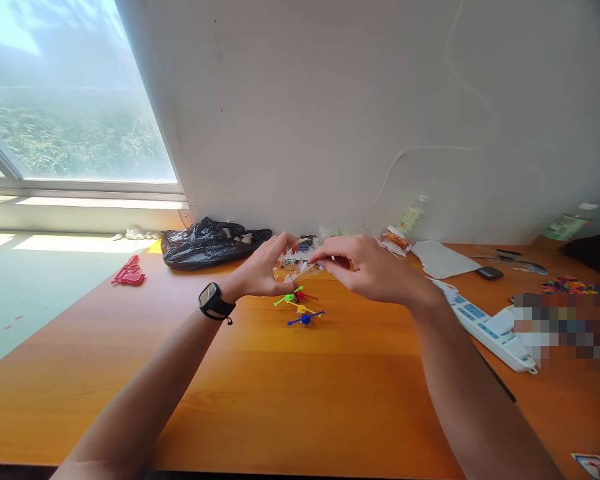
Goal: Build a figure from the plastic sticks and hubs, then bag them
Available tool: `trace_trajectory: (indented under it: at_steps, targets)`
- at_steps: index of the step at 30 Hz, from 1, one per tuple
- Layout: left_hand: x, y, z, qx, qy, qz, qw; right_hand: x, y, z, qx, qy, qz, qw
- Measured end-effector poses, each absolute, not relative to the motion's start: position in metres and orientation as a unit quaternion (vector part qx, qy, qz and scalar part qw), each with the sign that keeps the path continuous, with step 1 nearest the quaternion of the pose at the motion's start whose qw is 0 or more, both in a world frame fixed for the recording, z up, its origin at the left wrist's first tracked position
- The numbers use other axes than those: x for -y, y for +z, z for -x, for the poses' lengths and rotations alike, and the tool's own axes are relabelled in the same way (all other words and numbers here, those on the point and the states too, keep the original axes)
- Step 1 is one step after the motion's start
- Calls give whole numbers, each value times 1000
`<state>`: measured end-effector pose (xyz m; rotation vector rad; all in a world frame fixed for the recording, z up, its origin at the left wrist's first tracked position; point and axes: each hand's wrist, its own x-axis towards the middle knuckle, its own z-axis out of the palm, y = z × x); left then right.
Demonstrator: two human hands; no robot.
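Observation:
Both of my hands are raised over the orange wooden table [290,400] and meet around a small clear plastic bag [294,268]. My left hand [265,270], with a black watch [214,303] on its wrist, pinches the bag's left side. My right hand [367,268] pinches its right edge with thumb and fingertips. Just below the hands, small toy pieces lie on the table: a green one [287,299], a red one [305,295], a yellow one [303,309] and a blue one [306,319].
A crumpled black plastic bag [210,244] lies at the wall on the left. A red object [129,274] sits near the table's left edge. A white power strip [490,330], papers [443,259], a small dark device [489,273] and bottles [413,215] occupy the right side.

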<state>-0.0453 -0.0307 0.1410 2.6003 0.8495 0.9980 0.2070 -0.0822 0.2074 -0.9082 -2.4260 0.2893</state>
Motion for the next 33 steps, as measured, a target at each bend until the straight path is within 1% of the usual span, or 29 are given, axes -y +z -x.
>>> trace_trajectory:
  at_steps: [7,13,18,20,21,22,25,27,30,33]
  targets:
    - [34,146,48,-298,356,-883,64,87,211,-207,897,114,330,271]
    - [34,147,49,-306,350,-884,50,83,210,-210,876,111,350,313]
    - [34,150,54,-319,342,-883,41,66,205,-219,835,89,396,370]
    - [33,151,56,-326,332,-885,27,53,198,-224,825,94,423,363]
    - [34,152,56,-329,326,-886,16,45,193,-228,828,102,436,338]
    - [35,153,56,-332,320,-888,4,37,187,-231,837,116,446,295]
    - [39,157,53,-329,304,-894,-27,11,163,-237,873,188,440,98]
    - [42,160,50,-321,300,-897,-35,-4,143,-237,876,243,417,-10]
    - [44,161,49,-314,304,-899,-22,-19,117,-231,861,286,406,-108]
    - [42,160,52,-316,314,-895,0,-25,100,-224,851,318,388,-155]
